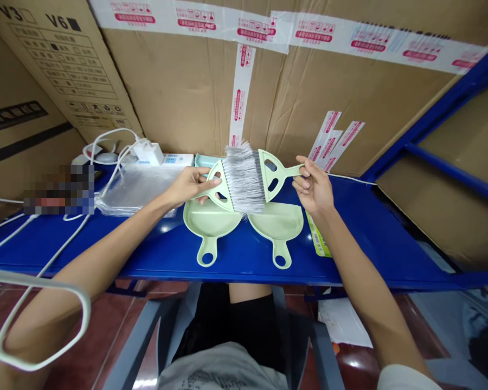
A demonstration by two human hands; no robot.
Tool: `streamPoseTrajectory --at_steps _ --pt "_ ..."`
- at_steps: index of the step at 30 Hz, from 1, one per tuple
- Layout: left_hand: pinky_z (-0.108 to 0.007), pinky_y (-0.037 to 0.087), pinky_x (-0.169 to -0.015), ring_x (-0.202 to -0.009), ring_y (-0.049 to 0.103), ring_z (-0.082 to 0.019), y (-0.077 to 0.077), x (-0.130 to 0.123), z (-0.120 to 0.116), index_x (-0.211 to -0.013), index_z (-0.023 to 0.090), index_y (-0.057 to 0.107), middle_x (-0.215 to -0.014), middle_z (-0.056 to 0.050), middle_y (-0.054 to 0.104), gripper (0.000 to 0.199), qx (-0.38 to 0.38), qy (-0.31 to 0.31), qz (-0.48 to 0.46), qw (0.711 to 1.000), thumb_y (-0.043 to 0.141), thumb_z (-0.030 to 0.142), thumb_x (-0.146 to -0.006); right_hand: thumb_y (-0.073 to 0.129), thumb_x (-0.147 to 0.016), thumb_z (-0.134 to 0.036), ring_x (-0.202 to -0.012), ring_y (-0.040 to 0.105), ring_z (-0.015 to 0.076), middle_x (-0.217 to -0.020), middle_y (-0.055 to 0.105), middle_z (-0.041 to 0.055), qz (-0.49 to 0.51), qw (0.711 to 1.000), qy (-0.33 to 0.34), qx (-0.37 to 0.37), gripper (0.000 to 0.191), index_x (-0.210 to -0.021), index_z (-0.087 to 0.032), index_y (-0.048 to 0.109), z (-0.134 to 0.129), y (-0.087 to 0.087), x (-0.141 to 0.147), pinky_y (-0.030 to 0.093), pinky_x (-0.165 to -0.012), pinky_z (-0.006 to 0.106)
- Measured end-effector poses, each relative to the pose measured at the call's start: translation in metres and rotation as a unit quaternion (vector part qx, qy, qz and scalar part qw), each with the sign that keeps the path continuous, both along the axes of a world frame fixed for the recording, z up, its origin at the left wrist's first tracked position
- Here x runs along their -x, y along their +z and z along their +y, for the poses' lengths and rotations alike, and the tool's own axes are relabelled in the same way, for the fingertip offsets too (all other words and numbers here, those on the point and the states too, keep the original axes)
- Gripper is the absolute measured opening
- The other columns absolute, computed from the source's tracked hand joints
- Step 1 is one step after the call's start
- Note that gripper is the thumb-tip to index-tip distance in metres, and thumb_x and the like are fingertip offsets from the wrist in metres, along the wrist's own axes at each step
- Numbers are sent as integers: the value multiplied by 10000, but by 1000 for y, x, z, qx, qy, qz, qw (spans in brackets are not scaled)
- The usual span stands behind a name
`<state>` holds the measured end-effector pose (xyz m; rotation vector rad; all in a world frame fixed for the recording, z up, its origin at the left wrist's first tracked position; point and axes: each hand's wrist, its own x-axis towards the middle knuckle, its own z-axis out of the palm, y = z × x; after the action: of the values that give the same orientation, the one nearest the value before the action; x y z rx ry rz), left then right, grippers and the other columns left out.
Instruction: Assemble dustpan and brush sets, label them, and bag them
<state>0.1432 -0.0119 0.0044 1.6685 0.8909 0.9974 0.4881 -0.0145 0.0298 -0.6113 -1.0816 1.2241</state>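
Note:
My left hand (193,185) is closed on the light green head of one hand brush (222,187). By its handle, my right hand (314,184) grips a second light green hand brush (273,174). The two brushes face each other, and their grey bristles (244,176) meet and overlap in the middle. Below them, side by side on the blue table, lie two matching dustpans: a left dustpan (213,221) and a right dustpan (277,222). Their ring-ended handles point towards me. The brushes hide part of the pans' far edges.
Clear plastic bags (136,187) lie on the blue table (154,260) at the left, near a white power strip (179,160) and white cables. A green-yellow packet (319,241) is beside my right forearm. Cardboard (179,92) stands behind, and a blue metal frame (435,108) rises at the right.

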Motion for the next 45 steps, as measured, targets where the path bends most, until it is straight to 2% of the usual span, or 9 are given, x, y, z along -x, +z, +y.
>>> streamPoseTrajectory --at_steps 4,9,17,22,27,32,38,42,45 --pt "-185 363 -381 -430 567 -95 5 -4 -3 -1029 134 759 -677 -27 707 384 33 -18 -62 997 947 387 -810 793 -791 -199 -438 304 39 -813 582 -76 -10 999 -30 -21 491 -1246 -355 693 0 -2 -3 219 -353 196" --pt "-184 344 -368 -428 556 -84 12 -4 -7 -1091 121 775 -782 -74 768 428 72 -23 -91 993 967 349 -783 729 -737 -157 -456 348 38 -930 656 -75 -10 1000 -20 2 637 -1321 -397 641 2 -6 -2 211 -356 197" --pt "-144 311 -333 -407 522 -47 8 7 5 -1055 108 804 -779 -80 767 331 137 -41 -185 972 934 217 -770 717 -784 -194 -455 353 43 -891 686 -63 4 999 -8 36 342 -1108 -303 718 3 3 -5 219 -353 197" --pt "-135 543 -531 -556 659 -87 9 12 12 -1147 81 795 -830 -111 791 356 179 -32 -245 952 819 78 -792 742 -871 -266 -503 471 54 -869 713 -45 -28 997 -57 39 176 -1047 -276 742 8 9 -19 308 -385 203" --pt "-172 590 -592 -602 701 -111 9 11 12 -1094 88 789 -856 -108 797 257 146 -17 -257 955 817 112 -839 768 -871 -232 -589 573 59 -779 646 -45 -30 996 -49 72 110 -979 -227 750 12 10 -25 417 -455 171" --pt "-181 597 -608 -621 698 -104 11 11 11 -1122 155 791 -867 -55 791 268 112 0 -277 954 862 226 -873 783 -835 -145 -605 587 47 -771 602 -50 -22 996 -28 81 159 -975 -214 748 12 12 -24 427 -461 124" --pt "-180 607 -659 -679 709 -96 10 11 12 -1083 168 812 -928 -55 795 310 74 4 -276 958 934 328 -847 889 -772 -189 -667 680 82 -807 701 -30 -69 992 20 102 283 -1019 -218 754 7 5 -11 503 -495 124" --pt "-178 571 -609 -660 708 -94 7 11 15 -953 154 806 -802 -22 763 246 44 54 -273 960 961 289 -815 969 -745 -228 -620 672 96 -686 663 -43 -100 993 -36 48 293 -892 -213 716 7 -1 -6 534 -508 146" --pt "-184 525 -558 -628 692 -98 14 11 17 -896 125 799 -739 -20 753 209 -14 90 -266 960 949 240 -807 969 -767 -225 -578 658 106 -645 609 -50 -104 989 -107 -6 287 -858 -217 697 7 10 -11 516 -478 163"
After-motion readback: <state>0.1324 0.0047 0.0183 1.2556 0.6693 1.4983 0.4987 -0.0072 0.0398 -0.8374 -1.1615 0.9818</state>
